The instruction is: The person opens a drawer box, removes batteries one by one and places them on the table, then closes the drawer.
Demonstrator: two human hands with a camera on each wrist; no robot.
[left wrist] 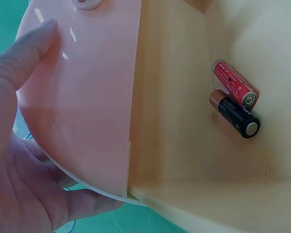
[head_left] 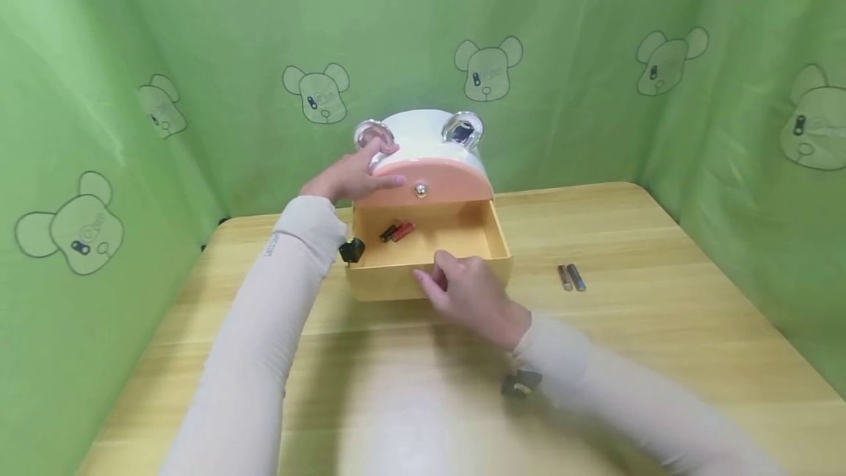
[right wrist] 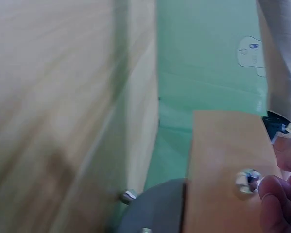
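Likely steadying the cabinet (head_left: 429, 147), our left hand (head_left: 353, 175) is gripping its left side; our right hand (head_left: 474, 298) is curling by the near-side knob (right wrist: 246, 181) of the pulled-out drawer (head_left: 390, 283), whether pinching we cannot tell. Two batteries (left wrist: 236, 88) are lying inside, far left.

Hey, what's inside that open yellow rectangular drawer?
A red cylindrical battery and a black, copper-ended cylindrical battery lie side by side. Anything directly behind the yellow front wall is hidden by that wall.
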